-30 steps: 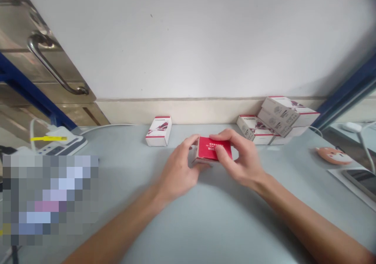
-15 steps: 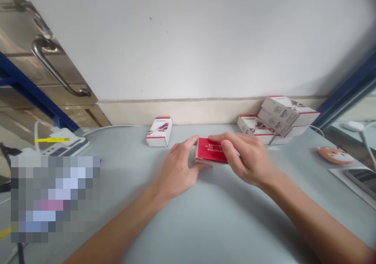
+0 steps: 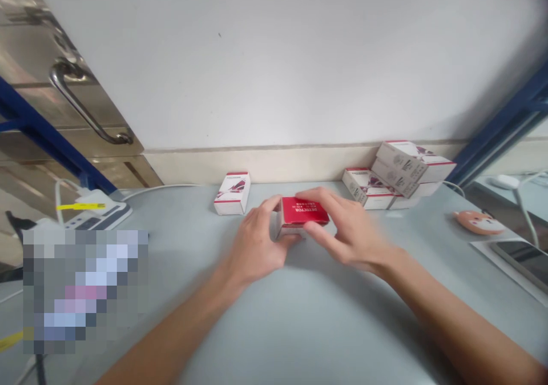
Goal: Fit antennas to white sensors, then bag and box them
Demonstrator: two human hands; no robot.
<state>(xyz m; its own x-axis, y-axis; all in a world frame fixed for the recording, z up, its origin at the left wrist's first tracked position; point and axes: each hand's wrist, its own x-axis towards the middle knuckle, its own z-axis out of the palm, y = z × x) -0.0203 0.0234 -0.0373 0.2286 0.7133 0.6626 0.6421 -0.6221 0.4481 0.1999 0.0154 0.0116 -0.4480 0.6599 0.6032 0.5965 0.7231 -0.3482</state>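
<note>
A small carton box (image 3: 305,211) with a red face reading "DETECTOR" and whitish sides is between my hands above the grey table. My left hand (image 3: 259,239) grips its left end, thumb below and fingers at the far edge. Around its right part curves my right hand (image 3: 349,228), with the thumb at the near edge of the red face and the index finger at the far edge. My palm hides the box's right end, and the other right fingers are partly hidden.
A white-and-red carton (image 3: 232,193) lies at the back left. Several similar cartons (image 3: 402,171) are stacked back right. A power strip (image 3: 98,216) with cables is at left. An orange animal-faced object (image 3: 479,223) and a dark phone-like device (image 3: 524,262) are at right.
My right thumb has moved from on top of the red face to its near edge, showing more of that face. The box has shifted slightly left in view. My left hand keeps its grip.
</note>
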